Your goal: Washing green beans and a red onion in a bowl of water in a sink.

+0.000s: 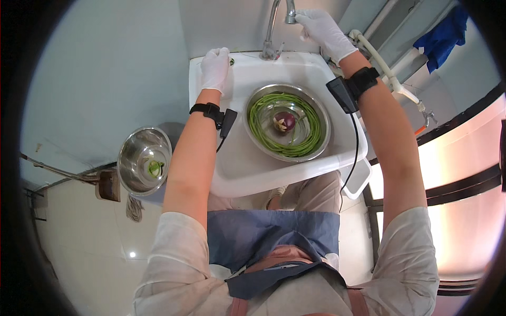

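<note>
My left hand (215,70), in a white glove, is curled at the back left corner of the white sink (233,173). A bit of green vegetable (232,61) shows beside its fingers; whether they hold it is hidden. My right hand (321,31), gloved too, has its fingers closed at the outlet end of the metal faucet spout (291,16). Inside the sink stands a steel basin (325,130). Long green beans (261,136) lie coiled around its inner wall, and a purple onion (285,121) sits in the middle. No water stream is visible.
Left of the sink, a second steel basin (132,158) holds green and white vegetable scraps (155,168). A dustpan (107,185) is by the wall. White pipes (379,59) and a blue cloth (444,37) are at the right. Cables hang from both wrist devices.
</note>
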Demonstrator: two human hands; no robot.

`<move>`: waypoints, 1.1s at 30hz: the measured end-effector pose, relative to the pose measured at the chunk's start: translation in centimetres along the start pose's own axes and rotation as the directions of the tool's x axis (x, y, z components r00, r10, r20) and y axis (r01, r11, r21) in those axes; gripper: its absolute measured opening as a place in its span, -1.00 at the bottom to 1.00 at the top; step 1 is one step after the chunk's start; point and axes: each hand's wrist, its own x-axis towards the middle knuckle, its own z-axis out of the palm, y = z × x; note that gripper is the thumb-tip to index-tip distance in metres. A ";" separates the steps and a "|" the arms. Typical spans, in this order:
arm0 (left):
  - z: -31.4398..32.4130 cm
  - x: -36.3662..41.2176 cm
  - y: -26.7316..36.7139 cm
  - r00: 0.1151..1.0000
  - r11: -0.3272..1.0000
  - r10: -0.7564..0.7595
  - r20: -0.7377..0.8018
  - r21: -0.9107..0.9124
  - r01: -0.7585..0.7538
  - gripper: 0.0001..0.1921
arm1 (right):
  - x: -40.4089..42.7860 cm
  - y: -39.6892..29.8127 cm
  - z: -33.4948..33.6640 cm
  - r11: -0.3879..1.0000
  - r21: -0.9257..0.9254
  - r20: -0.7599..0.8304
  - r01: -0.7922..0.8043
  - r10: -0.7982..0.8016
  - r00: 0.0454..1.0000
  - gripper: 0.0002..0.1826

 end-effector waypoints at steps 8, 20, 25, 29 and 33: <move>0.1 -1.3 2.0 0.968 0.967 -0.199 0.154 -0.128 0.219 -0.68 | 5.0 0.9 2.7 0.295 -0.766 0.330 0.571 -0.582 0.743 -0.76; 0.9 -0.6 -0.9 0.824 0.679 -0.315 0.471 -0.495 0.542 -0.79 | 4.0 -0.2 5.3 0.992 -0.026 -0.009 0.123 -0.123 0.992 -0.48; 1.3 0.1 -2.2 0.792 0.622 -0.198 0.578 -0.550 0.558 -0.77 | 4.7 9.8 4.7 0.968 -0.247 -0.100 -0.054 0.030 0.995 -0.39; 2.4 0.6 -2.3 0.796 0.631 -0.134 0.590 -0.569 0.528 -0.73 | 5.0 12.5 7.5 0.893 -0.439 -0.032 -0.099 0.094 0.995 -0.38; 3.0 -0.6 -0.6 0.761 0.536 -0.293 0.579 -0.559 0.633 -0.61 | 5.7 12.7 8.6 0.797 -0.565 0.012 -0.215 0.268 0.963 -0.41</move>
